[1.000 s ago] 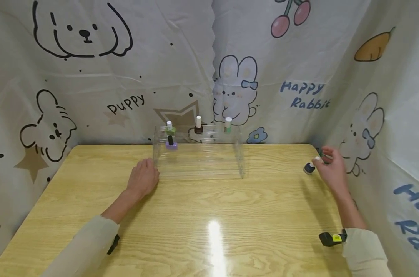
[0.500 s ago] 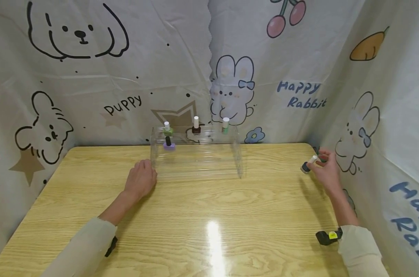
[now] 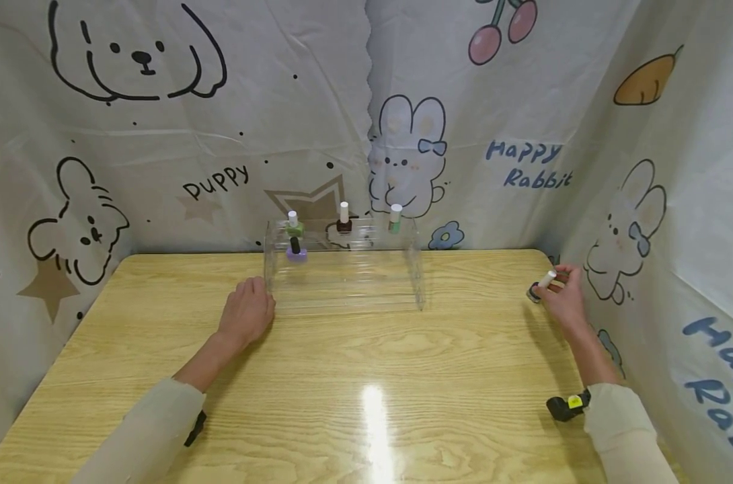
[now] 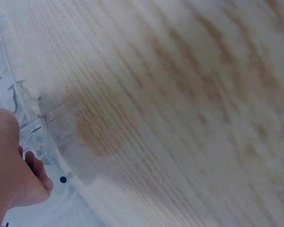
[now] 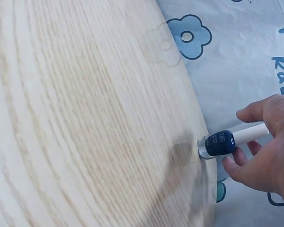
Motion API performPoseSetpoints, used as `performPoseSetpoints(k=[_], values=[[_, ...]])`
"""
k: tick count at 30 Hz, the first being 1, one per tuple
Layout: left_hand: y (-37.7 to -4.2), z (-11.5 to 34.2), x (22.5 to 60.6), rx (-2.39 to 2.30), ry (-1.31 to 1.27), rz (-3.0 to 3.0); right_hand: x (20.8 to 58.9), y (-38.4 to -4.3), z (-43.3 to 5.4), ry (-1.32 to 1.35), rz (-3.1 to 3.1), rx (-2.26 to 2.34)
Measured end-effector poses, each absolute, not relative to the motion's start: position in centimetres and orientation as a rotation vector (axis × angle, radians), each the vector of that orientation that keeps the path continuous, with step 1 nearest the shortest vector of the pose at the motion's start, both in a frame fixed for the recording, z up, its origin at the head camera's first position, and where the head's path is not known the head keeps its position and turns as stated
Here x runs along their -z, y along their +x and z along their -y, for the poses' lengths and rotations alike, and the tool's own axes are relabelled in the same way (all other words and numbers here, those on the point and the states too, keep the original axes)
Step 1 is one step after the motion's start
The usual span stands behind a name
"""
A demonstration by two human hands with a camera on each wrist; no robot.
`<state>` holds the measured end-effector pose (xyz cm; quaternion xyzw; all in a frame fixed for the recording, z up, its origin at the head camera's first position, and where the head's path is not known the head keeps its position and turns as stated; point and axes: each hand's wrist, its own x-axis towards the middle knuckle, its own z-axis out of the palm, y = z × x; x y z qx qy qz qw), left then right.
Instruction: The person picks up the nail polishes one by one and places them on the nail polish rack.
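In the head view a clear tiered display rack point(image 3: 342, 310) stands at the table's back. My left hand point(image 3: 245, 312) holds its left side, fingers curled; in the left wrist view part of the rack point(image 4: 35, 135) shows beside that hand point(image 4: 19, 165). At the table's far right my right hand point(image 3: 566, 299) surrounds a dark blue nail polish bottle point(image 3: 532, 291) with a white cap. The right wrist view shows this bottle point(image 5: 217, 143) between thumb and fingers of the right hand point(image 5: 270, 151). A gap separates thumb and bottle; fingers lie close to its other side.
On the rack's top tier are a green bottle point(image 3: 294, 230), a dark brown bottle point(image 3: 344, 226) and a pale green bottle point(image 3: 395, 227). A purple bottle point(image 3: 296, 255) stands one tier lower. Printed curtains point(image 3: 493, 202) hang behind and beside the wooden table point(image 3: 342, 390).
My right hand has shifted slightly left, bringing its thumb across the front of the blue bottle. The left hand stays at the rack. The head view has moved a little.
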<state>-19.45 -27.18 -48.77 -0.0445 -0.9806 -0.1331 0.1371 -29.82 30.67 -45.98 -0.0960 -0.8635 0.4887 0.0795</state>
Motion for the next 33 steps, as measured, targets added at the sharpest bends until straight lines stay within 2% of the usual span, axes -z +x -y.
performPoseSetpoints(k=[13, 33], values=[[-19.6, 27.2, 48.7, 0.389, -0.143, 2.817, 47.4, -30.9, -30.0, -0.392, 2.477, -1.444], [-19.5, 27.2, 48.5, 0.377, -0.12, 2.856, 47.9, -30.7, -29.7, -0.424, 2.499, -1.411]])
